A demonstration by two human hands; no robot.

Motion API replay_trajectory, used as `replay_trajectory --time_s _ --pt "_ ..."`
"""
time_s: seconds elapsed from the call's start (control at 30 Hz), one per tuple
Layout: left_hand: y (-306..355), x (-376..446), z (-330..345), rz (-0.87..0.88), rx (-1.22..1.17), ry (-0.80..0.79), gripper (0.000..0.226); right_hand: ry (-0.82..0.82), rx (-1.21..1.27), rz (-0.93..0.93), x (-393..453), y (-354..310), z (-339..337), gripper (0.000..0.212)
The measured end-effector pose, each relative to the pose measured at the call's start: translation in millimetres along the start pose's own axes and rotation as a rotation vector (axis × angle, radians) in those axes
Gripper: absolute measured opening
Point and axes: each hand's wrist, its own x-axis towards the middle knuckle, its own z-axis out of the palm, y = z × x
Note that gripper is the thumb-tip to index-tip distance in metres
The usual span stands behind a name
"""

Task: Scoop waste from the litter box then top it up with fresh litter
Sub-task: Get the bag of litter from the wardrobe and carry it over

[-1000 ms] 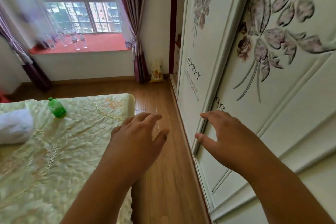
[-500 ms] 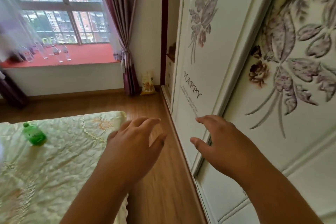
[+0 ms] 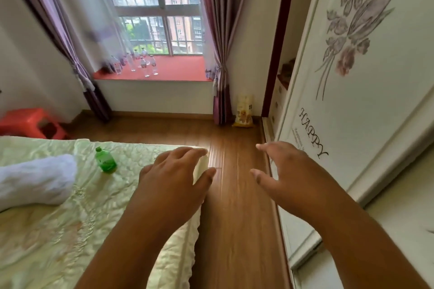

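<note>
Hands (image 3: 175, 178) empty; yellow bag (image 3: 243, 111) print blurred.

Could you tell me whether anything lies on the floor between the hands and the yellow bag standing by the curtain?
Nothing visible does. The bare wooden floor runs from the empty left hand and right hand to the yellow bag, between the bed and wardrobe. No litter box shows.

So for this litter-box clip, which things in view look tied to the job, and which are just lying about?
Likely for the job:
- yellow bag on the floor by the curtain, possibly litter; print unreadable
- left hand and right hand, both empty
No litter box or scoop in view.

Just lying about:
- green bottle on the bed
- white towel
- clear bottles on the sill
- red stool
</note>
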Motion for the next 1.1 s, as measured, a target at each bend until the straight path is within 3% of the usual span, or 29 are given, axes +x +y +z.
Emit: replay_trajectory --time_s 0.4,0.7,1.1 --pt "60.4 119.5 27.7 -0.095 -0.008 0.041 0.053 -0.037 0.021 -0.104 135.4 81.2 -25.1 0.065" --pt "78.4 201.8 42.2 -0.049 -0.005 -0.005 0.053 -0.04 -0.029 -0.025 194.5 125.0 -34.7 0.063" --pt "40.5 340.4 28.2 0.104 -0.019 -0.028 0.057 0.022 -0.103 0.134 298.5 103.3 -42.9 0.061"
